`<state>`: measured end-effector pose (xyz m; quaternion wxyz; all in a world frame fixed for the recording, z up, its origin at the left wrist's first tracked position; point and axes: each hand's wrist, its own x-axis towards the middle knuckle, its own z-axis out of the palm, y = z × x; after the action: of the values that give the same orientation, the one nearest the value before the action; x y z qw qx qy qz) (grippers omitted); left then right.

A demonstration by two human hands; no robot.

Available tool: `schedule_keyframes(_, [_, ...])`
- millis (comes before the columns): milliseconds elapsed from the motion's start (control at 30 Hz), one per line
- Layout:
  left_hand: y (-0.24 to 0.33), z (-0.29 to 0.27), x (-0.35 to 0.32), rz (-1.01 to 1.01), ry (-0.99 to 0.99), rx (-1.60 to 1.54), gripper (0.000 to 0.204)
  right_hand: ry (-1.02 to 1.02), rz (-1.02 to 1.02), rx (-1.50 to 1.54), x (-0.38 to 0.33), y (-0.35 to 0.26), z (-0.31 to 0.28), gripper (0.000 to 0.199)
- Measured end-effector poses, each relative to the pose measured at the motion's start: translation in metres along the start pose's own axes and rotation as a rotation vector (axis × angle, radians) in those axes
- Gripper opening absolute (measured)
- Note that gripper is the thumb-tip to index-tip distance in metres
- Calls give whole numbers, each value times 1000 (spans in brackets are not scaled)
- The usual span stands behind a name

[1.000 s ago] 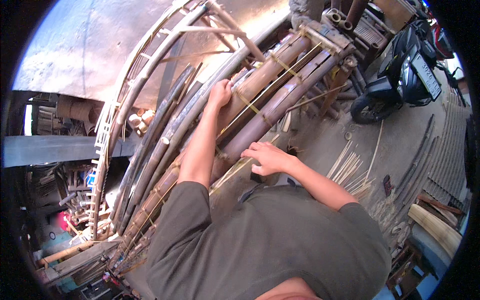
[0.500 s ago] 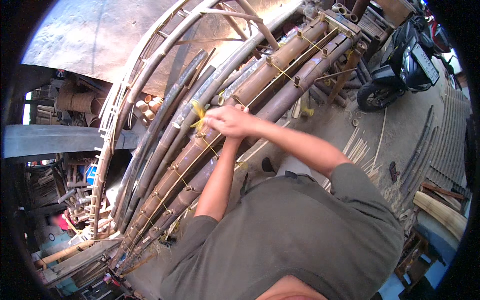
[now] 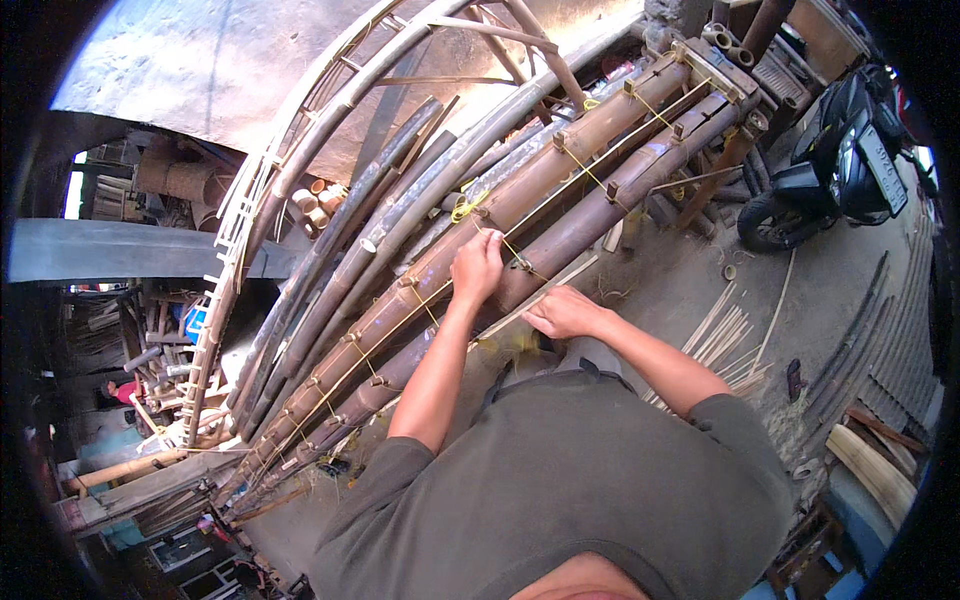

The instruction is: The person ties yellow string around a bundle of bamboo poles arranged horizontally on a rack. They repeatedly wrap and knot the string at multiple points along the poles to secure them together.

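Two thick brown bamboo poles (image 3: 520, 193) run diagonally before me, set with short pegs and tied across with yellow cord (image 3: 590, 172). On the upper pole, beside a peg, my left hand (image 3: 477, 267) is closed, its fingertips pinching where the cord crosses. A loose yellow loop of cord (image 3: 467, 207) lies just above that hand. My right hand (image 3: 567, 312) is curled into a fist on the near side of the lower pole, close to my waist. Whatever it grips is hidden by its fingers. A pale bamboo strip (image 3: 540, 295) slants past the right fist.
Beyond the poles lie more dark bamboo lengths (image 3: 385, 195) and a curved bamboo frame (image 3: 270, 190). A black motorbike (image 3: 835, 165) stands at right. Split bamboo strips (image 3: 715, 340) are strewn on the floor, near corrugated sheets (image 3: 905, 330). A grey beam (image 3: 140, 250) crosses at left.
My hands were together over the upper pole beside a yellow cord bundle. Now they are apart: the right has come down toward my waist, the left stays at the pole.
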<state>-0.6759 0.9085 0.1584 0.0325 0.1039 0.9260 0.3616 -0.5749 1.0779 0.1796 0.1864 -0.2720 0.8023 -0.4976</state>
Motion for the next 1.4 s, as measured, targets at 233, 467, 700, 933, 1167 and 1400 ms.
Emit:
schedule_keyframes(233, [-2, -26, 120, -83, 182, -700, 31, 215, 65, -213, 8, 24, 35, 37])
schedule_keyframes(467, [-56, -24, 102, 83, 45, 160, 39, 229, 96, -290, 14, -19, 93, 26])
schedule_keyframes(700, [-121, -146, -43, 109, -222, 210, 32, 411, 421, 1784, 53, -49, 180, 27])
schedule_keyframes(933, [-164, -79, -88, 240, 174, -64, 24, 535, -63, 57, 190, -130, 156, 40])
schedule_keyframes(1167, [-101, -107, -86, -44, -99, -108, 32, 118, 86, -81, 234, -24, 57, 53])
schedule_keyframes(1400, [-98, -110, -95, -136, 23, 125, 30, -53, -29, -213, 82, -70, 146, 37])
